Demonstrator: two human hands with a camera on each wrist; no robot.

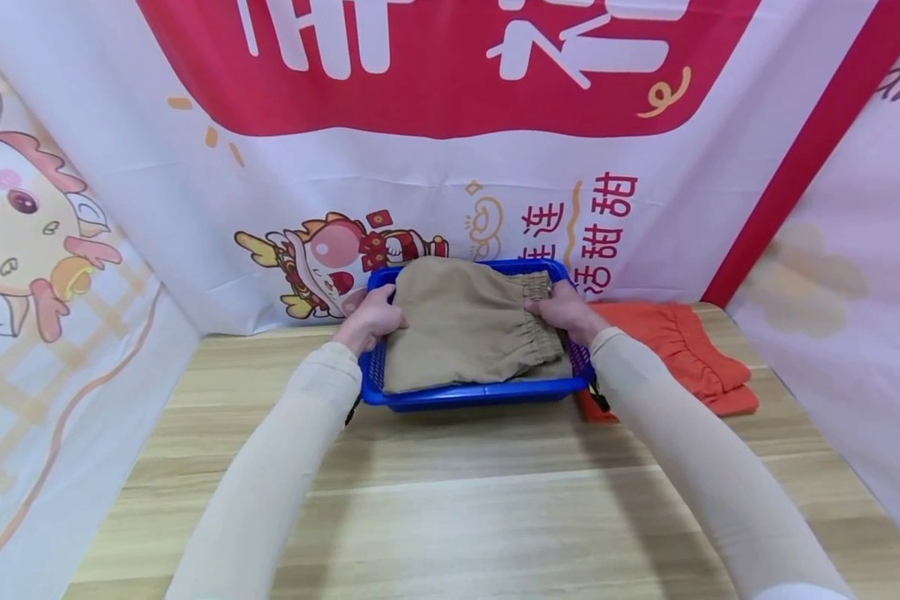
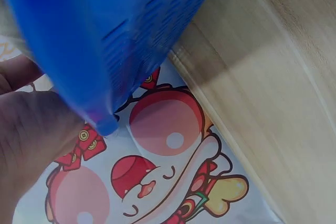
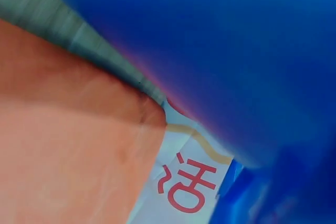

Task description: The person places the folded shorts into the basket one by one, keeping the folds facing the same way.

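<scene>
A blue plastic basket (image 1: pixel 480 392) with slotted sides is near the back of the table. In it lies a folded khaki garment (image 1: pixel 457 325) with a gathered elastic edge on the right. My left hand (image 1: pixel 375 319) grips the basket's left rim, its thumb over the inner side against the cloth. On the opposite rim my right hand (image 1: pixel 568 313) holds on, thumb by the elastic edge. In the left wrist view the basket's side (image 2: pixel 142 30) hides most of the fingers. The right wrist view shows the basket's blue wall (image 3: pixel 220 51) large and blurred.
A folded orange garment (image 1: pixel 675 350) with a gathered edge lies on the wooden table (image 1: pixel 450 500), just right of the basket. Behind stands a printed cloth backdrop (image 1: pixel 390 175). More printed cloth hangs at the left (image 1: pixel 37 333) and right sides.
</scene>
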